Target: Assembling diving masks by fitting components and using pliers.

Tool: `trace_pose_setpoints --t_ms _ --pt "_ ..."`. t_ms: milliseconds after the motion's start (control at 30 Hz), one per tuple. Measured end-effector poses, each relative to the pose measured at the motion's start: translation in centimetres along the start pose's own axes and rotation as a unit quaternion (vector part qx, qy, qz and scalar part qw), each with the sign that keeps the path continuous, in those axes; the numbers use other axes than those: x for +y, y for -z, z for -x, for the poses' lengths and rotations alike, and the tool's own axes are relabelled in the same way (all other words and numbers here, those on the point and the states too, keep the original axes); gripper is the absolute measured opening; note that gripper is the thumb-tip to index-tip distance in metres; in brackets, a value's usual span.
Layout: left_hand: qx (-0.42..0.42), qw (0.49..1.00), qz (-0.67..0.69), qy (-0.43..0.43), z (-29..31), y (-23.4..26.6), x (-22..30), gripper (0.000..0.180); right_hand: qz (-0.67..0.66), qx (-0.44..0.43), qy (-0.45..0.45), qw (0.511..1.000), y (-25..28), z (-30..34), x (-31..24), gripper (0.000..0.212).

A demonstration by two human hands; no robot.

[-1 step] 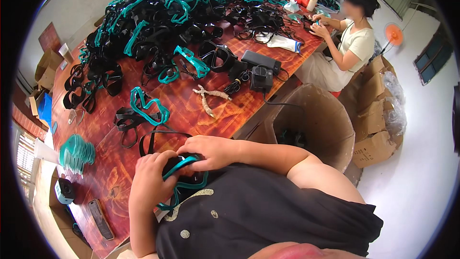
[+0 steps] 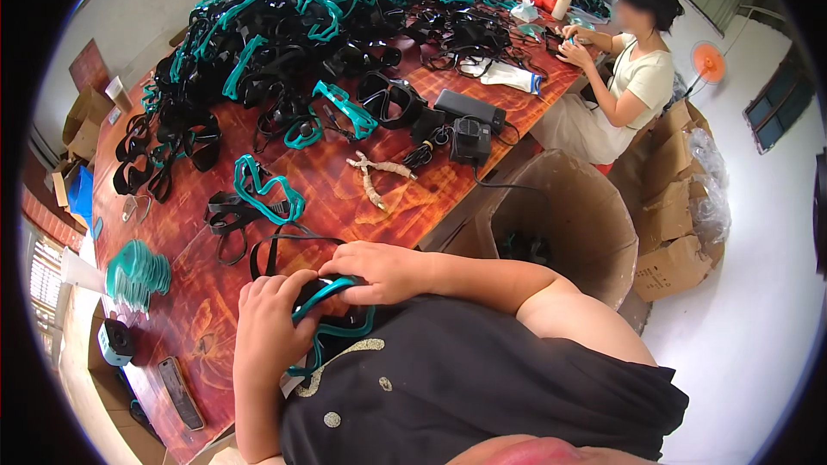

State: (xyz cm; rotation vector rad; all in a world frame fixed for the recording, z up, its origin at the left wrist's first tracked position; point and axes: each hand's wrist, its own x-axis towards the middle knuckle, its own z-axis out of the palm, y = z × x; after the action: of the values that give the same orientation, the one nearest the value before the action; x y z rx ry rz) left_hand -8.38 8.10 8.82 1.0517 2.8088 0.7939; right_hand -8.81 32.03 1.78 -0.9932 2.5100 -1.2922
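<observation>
A black diving mask with a teal frame [image 2: 328, 292] is held close against my dark top, its black strap trailing onto the table. My left hand [image 2: 274, 320] grips its left side, fingers wrapped over the edge. On the other side, my right hand [image 2: 379, 274] pinches the upper rim, fingertips near the left hand's. Part of the mask is hidden behind my fingers. Just beyond lie a loose teal frame [image 2: 269, 192] and a black strap [image 2: 231, 213]. Pliers with wrapped handles [image 2: 372, 177] rest farther right on the table.
A large heap of masks [image 2: 284, 34] covers the table's far side. A black power adapter [image 2: 469, 139] sits near the right edge, above an open carton [image 2: 568, 207]. Stacked teal pieces [image 2: 138, 275] and a phone [image 2: 181, 393] lie left. A co-worker [image 2: 633, 77] sits far right.
Both hands keep hold of the mask. It and my left hand have shifted very slightly; nothing else visibly differs.
</observation>
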Motion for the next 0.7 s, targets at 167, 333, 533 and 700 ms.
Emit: trace_pose_setpoints --t_ms 167,333,533,700 --pt "0.118 0.983 0.033 0.139 3.5 0.1 -0.5 0.044 0.013 0.006 -0.025 1.0 -0.3 0.3 0.3 0.049" --pt "0.17 0.969 0.112 0.139 5.1 -1.6 -4.4 0.039 0.005 0.008 -0.084 0.996 0.3 -0.8 -1.0 0.057" --pt "0.048 0.954 0.164 0.245 5.3 -0.6 -3.8 0.022 -0.025 0.11 -0.065 0.991 -1.5 -0.5 -1.2 0.054" --pt "0.037 0.934 0.307 0.177 5.0 -0.7 -4.5 0.029 0.114 0.128 0.075 0.982 -0.7 -1.7 -1.3 0.03"
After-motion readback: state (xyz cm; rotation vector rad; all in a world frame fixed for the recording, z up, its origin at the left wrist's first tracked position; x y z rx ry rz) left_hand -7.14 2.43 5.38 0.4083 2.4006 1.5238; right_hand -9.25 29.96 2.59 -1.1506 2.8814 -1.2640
